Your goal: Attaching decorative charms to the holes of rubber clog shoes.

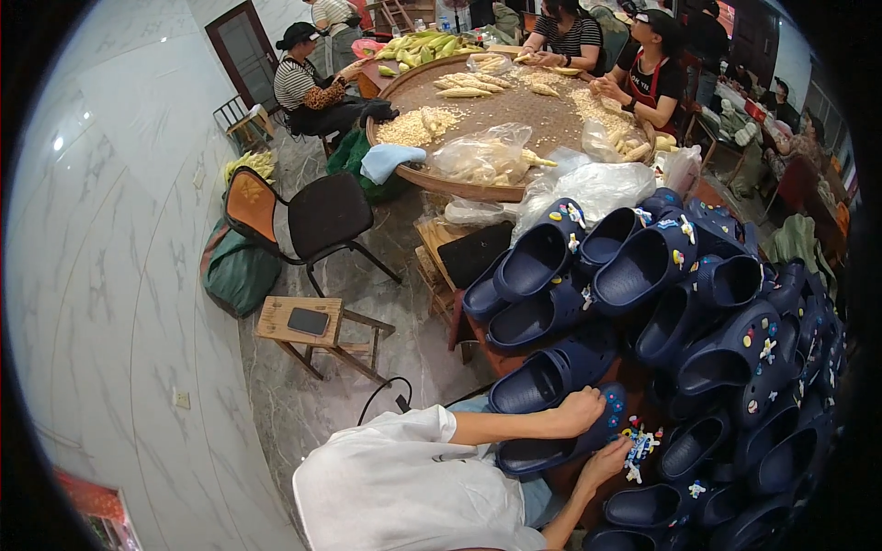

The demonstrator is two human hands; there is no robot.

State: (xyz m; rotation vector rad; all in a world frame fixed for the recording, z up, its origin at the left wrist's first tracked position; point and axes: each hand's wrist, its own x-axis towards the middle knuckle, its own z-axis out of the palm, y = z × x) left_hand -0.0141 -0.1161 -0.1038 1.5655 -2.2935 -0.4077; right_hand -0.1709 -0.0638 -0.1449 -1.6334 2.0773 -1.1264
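From the person's head, a wide fisheye view looks down on the nearby left hand and right hand. Its upper part reaches a distant round tray.

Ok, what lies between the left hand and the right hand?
In the head view, the front part of a navy clog lies between the left hand and right hand.

clogs: 20+ | phone: 1 | round tray: 1 | cloth: 1
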